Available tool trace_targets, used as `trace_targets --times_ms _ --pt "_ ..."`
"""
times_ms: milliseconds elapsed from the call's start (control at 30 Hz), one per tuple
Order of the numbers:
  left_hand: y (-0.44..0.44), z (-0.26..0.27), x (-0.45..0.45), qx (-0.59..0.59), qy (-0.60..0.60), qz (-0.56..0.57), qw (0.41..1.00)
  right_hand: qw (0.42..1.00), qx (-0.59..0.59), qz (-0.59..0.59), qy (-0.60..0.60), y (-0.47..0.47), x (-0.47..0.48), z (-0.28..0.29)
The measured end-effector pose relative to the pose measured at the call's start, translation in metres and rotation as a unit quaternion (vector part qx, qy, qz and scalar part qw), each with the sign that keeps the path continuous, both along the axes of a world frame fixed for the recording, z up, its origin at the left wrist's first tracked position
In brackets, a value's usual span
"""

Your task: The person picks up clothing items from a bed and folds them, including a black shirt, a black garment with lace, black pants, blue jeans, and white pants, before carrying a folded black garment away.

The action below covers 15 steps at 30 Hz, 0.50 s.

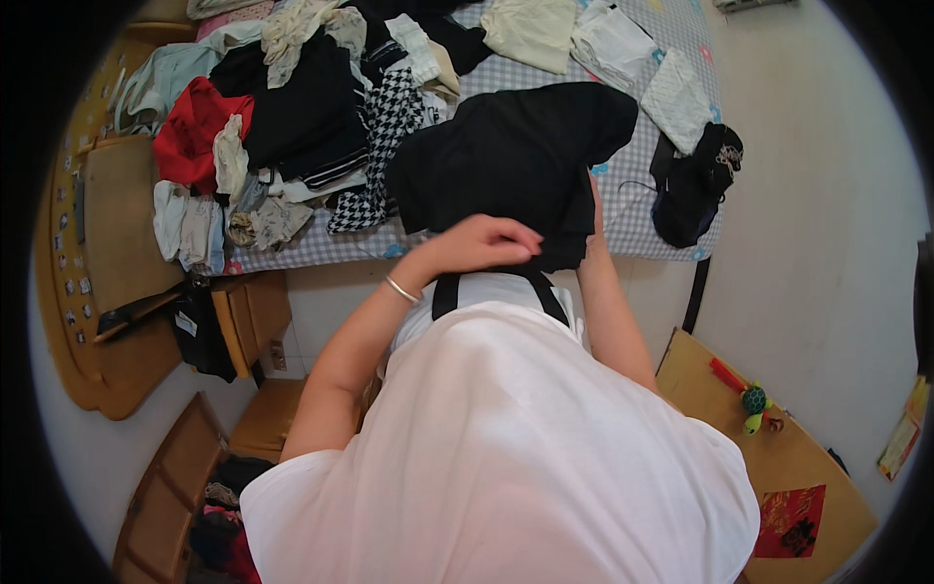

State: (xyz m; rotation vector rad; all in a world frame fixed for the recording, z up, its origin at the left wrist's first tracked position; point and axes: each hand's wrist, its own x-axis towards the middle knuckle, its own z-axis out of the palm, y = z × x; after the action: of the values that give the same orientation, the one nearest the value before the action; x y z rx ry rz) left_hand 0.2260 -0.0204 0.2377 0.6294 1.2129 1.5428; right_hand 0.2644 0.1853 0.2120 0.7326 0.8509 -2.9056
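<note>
A black garment is spread in front of me, partly over the bed and partly near my lap, with layered folds at its lower right. My left hand, a silver bangle at its wrist, lies over the garment's near edge. Its fingers are loosely curled, with a gap at the thumb and no cloth visibly pinched. Along the garment's right side, my right hand holds it from behind or beneath; the cloth hides most of those fingers.
The bed has a checked cover. Left are heaped clothes, including a red garment and houndstooth cloth. Folded pale clothes and a black bundle lie far and right. A wooden surface bears a turtle toy.
</note>
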Motion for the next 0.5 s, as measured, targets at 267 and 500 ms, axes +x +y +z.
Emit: trace_targets --times_ms 267,500 --pt "-0.025 -0.123 -0.012 -0.209 -0.274 0.279 0.896 0.998 -0.040 -0.033 0.033 0.026 0.030 0.000" --pt "0.026 -0.168 0.012 -0.154 -0.328 0.140 0.921 0.996 -0.069 -0.032 0.043 0.040 0.060 0.002"
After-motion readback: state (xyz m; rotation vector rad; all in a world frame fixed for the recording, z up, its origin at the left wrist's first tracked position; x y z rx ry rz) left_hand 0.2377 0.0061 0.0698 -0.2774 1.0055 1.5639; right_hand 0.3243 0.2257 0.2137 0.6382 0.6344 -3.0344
